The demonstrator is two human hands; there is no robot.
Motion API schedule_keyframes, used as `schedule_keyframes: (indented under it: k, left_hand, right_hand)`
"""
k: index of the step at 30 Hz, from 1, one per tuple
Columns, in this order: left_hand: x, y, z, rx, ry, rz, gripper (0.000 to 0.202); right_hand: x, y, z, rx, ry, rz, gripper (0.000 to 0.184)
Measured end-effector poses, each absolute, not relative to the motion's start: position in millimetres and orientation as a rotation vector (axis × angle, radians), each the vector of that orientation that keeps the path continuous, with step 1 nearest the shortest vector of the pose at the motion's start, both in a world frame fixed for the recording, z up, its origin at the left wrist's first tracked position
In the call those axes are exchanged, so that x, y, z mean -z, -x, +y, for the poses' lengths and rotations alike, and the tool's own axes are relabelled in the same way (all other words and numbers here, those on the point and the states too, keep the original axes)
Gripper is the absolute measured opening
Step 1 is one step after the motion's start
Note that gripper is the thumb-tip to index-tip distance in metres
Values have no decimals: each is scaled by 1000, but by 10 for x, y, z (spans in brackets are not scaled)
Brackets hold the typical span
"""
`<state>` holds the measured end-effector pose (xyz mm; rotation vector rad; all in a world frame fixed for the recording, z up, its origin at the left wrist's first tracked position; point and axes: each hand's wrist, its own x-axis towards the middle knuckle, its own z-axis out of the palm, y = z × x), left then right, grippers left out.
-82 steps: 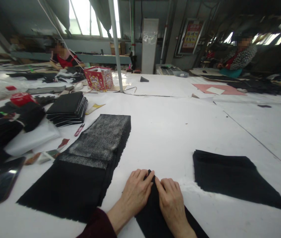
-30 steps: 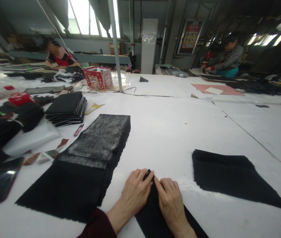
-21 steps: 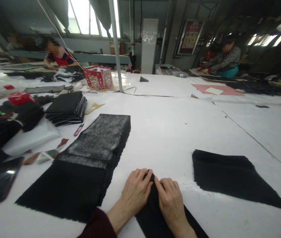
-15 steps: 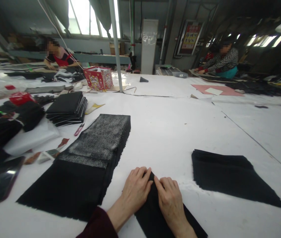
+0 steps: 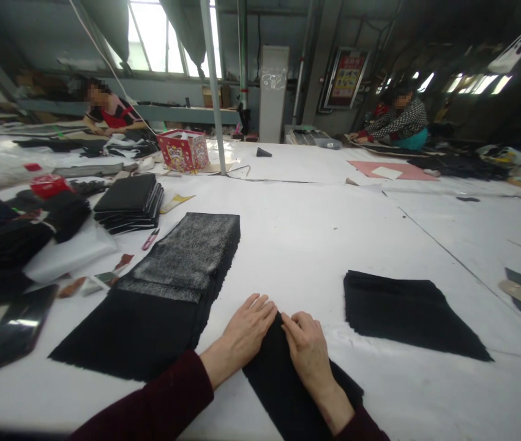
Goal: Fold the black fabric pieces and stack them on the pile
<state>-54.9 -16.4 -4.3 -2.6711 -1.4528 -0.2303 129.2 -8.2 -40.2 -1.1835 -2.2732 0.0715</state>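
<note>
Resting on black cloth point(image 5: 272, 373) at the frame's lower centre, the left hand point(image 5: 248, 327) has its fingers stretched over the far tip; the right hand point(image 5: 305, 349) curls beside it, touching the edge; whether either grips, I cannot tell; a speckled stack point(image 5: 177, 257) lies centre-left; a pile point(image 5: 409, 312), right.

black cloth point(image 5: 281, 383), flat, slanted; partly under left hand point(image 5: 251, 324) and right hand point(image 5: 307, 346); far corner between them; near end cropped

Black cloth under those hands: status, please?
Left hand, right hand: both on far end of black cloth. Cloth lies on white table. Speckled stack left, black pile right, both apart from it.
</note>
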Motion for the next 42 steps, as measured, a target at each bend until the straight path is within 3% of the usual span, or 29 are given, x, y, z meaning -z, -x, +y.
schedule_keyframes:
  k: [9,19,24,42]
  left_hand:
    - [50,490,-227,189,2670,-1436,56]
    - [3,549,-90,142,2690,-1312,50]
    - [-2,516,-129,132,2676,-1303,61]
    - [-36,394,-134,60,2763,-1192,51]
  right_hand:
    - [471,-1485,-199,-22,1145,-2183,30]
    - [370,-1438,-168,-43,1218,-2221,29]
    - [400,-1524,-178,-23,1220,-2220,29]
    - [434,-1813,-345,-66,1202,-2223,28]
